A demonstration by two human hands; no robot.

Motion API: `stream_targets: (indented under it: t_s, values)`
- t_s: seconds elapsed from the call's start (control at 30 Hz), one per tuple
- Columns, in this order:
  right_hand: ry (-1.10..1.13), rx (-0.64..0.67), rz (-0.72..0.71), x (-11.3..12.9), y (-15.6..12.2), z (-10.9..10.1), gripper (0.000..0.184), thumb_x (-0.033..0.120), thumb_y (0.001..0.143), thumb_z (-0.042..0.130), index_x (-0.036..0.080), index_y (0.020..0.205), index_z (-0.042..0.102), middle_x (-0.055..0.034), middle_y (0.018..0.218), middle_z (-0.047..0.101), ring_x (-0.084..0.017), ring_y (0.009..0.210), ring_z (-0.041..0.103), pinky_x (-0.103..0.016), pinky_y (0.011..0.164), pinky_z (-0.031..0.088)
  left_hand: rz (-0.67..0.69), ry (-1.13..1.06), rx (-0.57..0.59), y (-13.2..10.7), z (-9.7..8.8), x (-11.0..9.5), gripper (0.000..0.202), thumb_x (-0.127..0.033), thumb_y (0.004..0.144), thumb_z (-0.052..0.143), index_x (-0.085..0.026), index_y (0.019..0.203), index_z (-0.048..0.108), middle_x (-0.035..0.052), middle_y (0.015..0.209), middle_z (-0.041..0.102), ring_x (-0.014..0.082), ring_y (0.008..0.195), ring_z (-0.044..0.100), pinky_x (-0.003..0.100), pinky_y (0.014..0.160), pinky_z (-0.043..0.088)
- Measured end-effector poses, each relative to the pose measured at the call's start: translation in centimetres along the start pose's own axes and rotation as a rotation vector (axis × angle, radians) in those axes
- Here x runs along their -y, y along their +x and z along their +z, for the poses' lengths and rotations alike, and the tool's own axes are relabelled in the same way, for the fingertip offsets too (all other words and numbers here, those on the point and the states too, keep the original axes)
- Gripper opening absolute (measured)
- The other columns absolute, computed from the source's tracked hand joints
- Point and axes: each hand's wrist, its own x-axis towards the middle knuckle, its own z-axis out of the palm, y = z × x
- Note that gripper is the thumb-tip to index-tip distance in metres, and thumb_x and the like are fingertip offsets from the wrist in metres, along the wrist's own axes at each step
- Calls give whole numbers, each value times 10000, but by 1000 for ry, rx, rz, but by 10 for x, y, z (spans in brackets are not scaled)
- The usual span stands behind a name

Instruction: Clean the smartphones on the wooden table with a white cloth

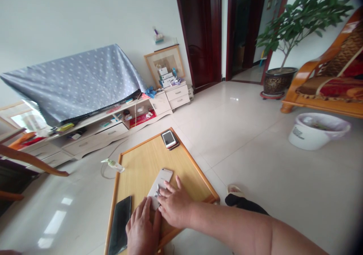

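A smartphone (163, 176) with a pale silver back lies face down on a small wooden table (144, 153). My left hand (143, 224) grips its lower end, fingers along the edge and thumb at the near side. Over the middle of the phone, my right hand (176, 204) has its thumb and index finger closed on a small grey piece (157, 191), perhaps cloth, pressed against the back; its other fingers are spread. Left of my left hand lies a black tablet (120, 223). A white phone (169, 139) rests on a dark one at the far corner.
A clear pump bottle (115, 165) stands by the table's left edge. Beyond is a low white cabinet (96, 137) under a cloth-draped television (82, 81). To the right are a white bucket (304, 136), a potted plant (279, 83) and a wooden sofa (326, 92).
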Motion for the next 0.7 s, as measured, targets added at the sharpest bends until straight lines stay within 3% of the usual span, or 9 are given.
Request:
stream_targets:
  t_s: [0.17, 0.27, 0.37, 0.53, 0.7]
  values:
    - [-33, -20, 166, -25, 15, -15, 476, 397, 1038, 313, 246, 1446, 506, -90, 1553, 470, -348, 1524, 200, -745, 1160, -21, -15, -4, 7, -1, -2, -1, 494, -486, 988, 388, -267, 1414, 507, 51, 1509, 525, 282, 1351, 491, 465, 1077, 407]
    - [-66, -49, 247, -37, 22, -20, 507, 406, 1040, 307, 205, 1475, 472, -127, 1577, 426, -340, 1530, 181, -732, 1167, -20, -21, -9, 5, -1, -1, 0, 488, -482, 988, 388, -278, 1416, 504, 46, 1517, 517, 279, 1361, 484, 468, 1081, 405]
    - [-66, -49, 183, -29, 19, -13, 547, 430, 1041, 297, 157, 1490, 450, -161, 1587, 397, -332, 1527, 197, -710, 1181, -42, -18, -11, 5, -1, 0, 0, 494, -484, 987, 390, -270, 1417, 507, 51, 1518, 516, 280, 1364, 480, 475, 1089, 398]
    - [-13, 22, 8, -8, 12, 1, 538, 446, 1041, 286, 201, 1489, 455, -123, 1578, 425, -321, 1515, 243, -721, 1179, -38, -15, -19, 10, -1, 0, 0, 514, -509, 983, 394, -261, 1418, 511, 65, 1512, 521, 284, 1365, 479, 482, 1087, 396]
    - [-22, -5, 131, -21, 23, -8, 510, 421, 1039, 296, 227, 1474, 478, -105, 1576, 434, -343, 1521, 214, -753, 1157, -9, -15, -27, 0, -2, -2, 1, 497, -479, 978, 411, -265, 1414, 515, 68, 1506, 526, 280, 1360, 483, 471, 1074, 402]
